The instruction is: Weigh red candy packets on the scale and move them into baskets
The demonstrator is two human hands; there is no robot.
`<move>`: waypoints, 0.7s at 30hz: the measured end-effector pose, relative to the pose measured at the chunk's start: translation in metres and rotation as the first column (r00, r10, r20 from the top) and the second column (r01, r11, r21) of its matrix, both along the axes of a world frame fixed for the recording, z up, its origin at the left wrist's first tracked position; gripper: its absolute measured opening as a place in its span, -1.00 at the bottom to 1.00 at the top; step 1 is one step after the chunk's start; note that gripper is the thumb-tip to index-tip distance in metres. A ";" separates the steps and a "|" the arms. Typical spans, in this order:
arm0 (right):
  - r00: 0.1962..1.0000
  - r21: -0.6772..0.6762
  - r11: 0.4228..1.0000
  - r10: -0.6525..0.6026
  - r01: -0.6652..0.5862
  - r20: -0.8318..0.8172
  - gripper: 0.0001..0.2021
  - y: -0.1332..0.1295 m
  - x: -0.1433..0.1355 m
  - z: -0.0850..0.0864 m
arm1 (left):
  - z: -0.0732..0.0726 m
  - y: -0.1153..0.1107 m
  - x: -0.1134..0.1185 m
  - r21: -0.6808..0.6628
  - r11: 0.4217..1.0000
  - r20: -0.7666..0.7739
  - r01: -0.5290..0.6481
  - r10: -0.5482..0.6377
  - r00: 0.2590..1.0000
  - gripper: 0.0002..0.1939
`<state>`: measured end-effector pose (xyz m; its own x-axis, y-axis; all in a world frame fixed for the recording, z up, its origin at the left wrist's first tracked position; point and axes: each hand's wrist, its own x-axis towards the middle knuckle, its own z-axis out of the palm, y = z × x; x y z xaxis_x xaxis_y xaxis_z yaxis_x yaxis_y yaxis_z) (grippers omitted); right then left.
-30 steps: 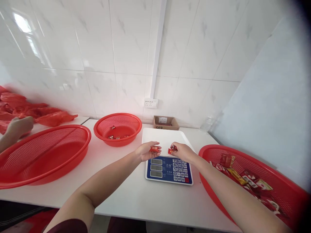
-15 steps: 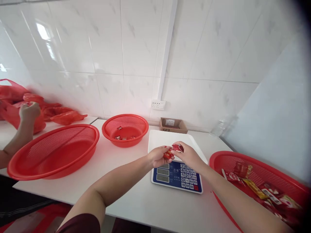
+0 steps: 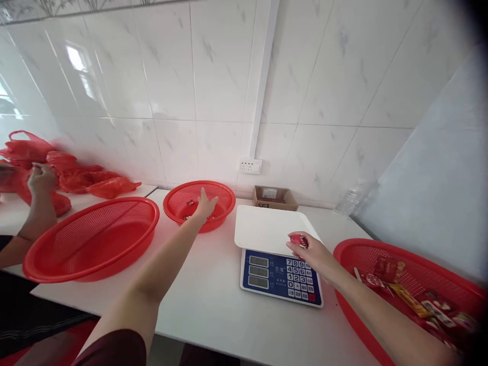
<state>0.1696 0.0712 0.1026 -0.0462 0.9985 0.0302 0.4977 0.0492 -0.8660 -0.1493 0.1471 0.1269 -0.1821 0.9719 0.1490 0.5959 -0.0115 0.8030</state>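
My left hand (image 3: 206, 205) reaches over the small round red basket (image 3: 179, 189), its thumb and fingers spread and nothing seen in them. Small wrapped pieces (image 3: 190, 202) lie in the bottom of that basket, partly behind the hand. My right hand (image 3: 310, 250) is closed around a red wrapped candy (image 3: 298, 239) with pale lettering. It is above the front edge of the scale's white pan (image 3: 267, 223). Below it is the scale's blue keypad panel (image 3: 280, 277).
A large red basket (image 3: 34, 262) stands at left. At right, another red basket (image 3: 354, 243) holds several wrapped snacks (image 3: 409, 300). A cardboard box (image 3: 275, 197) sits behind the scale. At far left, a co-worker's hand (image 3: 41, 179) is among red plastic bags (image 3: 76, 173).
My hands were together over the scale, the left with red wrapped candy. The left has moved away to the small basket and opened; the right keeps its candy over the scale.
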 end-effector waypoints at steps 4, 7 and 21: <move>0.999 -0.050 0.998 -0.048 0.048 0.006 -0.70 -0.001 0.001 0.003 | -0.025 -0.017 0.001 -0.023 0.997 -0.261 0.074 -0.077 0.962 -0.67; 0.997 -0.113 0.992 -0.067 0.064 -0.028 -0.72 0.004 0.001 0.006 | -0.036 -0.027 0.009 0.008 0.994 -0.390 0.105 -0.093 0.916 -0.75; 0.983 -0.197 0.968 -0.169 0.153 -0.068 -0.63 0.053 -0.022 0.009 | -0.073 -0.122 0.110 0.760 0.471 -0.329 0.447 -0.314 0.891 -0.74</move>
